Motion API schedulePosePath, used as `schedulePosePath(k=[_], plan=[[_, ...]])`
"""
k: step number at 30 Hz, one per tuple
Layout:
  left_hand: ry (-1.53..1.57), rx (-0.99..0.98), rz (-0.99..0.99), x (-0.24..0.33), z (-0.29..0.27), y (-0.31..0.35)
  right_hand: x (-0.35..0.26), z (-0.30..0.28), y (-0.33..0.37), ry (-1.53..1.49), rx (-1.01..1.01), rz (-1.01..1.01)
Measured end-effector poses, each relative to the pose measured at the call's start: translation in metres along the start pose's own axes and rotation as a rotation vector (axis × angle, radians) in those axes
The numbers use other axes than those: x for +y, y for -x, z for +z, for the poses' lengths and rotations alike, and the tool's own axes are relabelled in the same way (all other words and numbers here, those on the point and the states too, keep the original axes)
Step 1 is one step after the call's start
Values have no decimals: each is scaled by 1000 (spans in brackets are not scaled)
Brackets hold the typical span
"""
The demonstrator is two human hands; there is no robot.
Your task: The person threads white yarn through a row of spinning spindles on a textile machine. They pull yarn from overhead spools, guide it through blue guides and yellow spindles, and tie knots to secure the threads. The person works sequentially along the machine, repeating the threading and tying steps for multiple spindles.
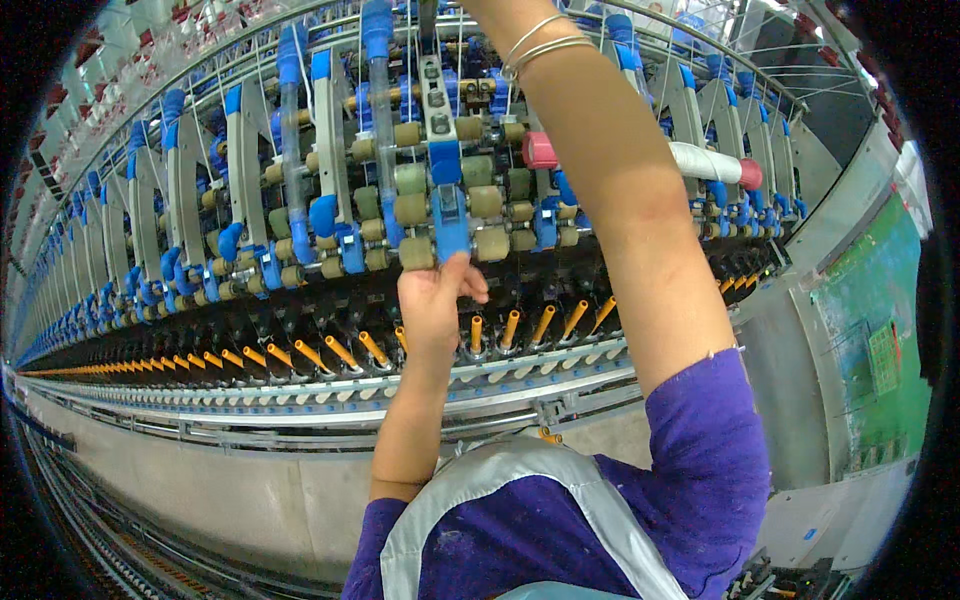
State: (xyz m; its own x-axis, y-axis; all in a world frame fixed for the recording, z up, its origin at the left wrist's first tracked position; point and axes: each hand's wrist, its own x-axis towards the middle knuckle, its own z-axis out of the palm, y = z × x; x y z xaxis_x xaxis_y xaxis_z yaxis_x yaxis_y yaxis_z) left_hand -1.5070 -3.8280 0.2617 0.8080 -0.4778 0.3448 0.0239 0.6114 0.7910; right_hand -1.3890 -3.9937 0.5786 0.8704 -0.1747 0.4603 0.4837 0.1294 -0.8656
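My left hand [435, 298] is at the lower front of a raised metal roller arm [437, 100] on a spinning frame. Its thumb presses on the blue end piece [450, 222], with the other fingers curled below it. Pale greenish rollers [487, 201] sit on both sides of that arm. My right forearm [620, 170], with thin bangles at the wrist, reaches up past the top edge, so the right hand lies outside the picture. Behind this forearm lies a white bobbin [708, 162] with pink ends, partly covered.
A row of orange spindle tubes [340, 350] runs under the rollers, above a metal rail [300, 415]. Similar roller arms [240, 150] with blue caps line both sides. Clear suction tubes [383, 120] hang among them. A green panel [880, 340] stands to the right.
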Motion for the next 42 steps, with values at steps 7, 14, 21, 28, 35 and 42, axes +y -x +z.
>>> schedulePosePath(k=[7, 14, 21, 28, 35, 42], plan=[[198, 137, -264, -41, -21, -17, -3, 12, 15, -8, 9, -70], [804, -51, -461, -38, -25, -52, 5, 10, 7, 20, -17, -48], [907, -28, -455, -35, -25, -54, 7, 11, 9, 26, -23, -50], [-427, -48, -461, -64, -105, 64, 27, 1, 9, 541, 147, -479], [-1475, -691, -73, 26, -90, 100, 110, -6, 144, 1024, -13, -770], [-1091, -263, 1250, 121, 82, -96, 159, -18, 120, 1028, 19, -853]])
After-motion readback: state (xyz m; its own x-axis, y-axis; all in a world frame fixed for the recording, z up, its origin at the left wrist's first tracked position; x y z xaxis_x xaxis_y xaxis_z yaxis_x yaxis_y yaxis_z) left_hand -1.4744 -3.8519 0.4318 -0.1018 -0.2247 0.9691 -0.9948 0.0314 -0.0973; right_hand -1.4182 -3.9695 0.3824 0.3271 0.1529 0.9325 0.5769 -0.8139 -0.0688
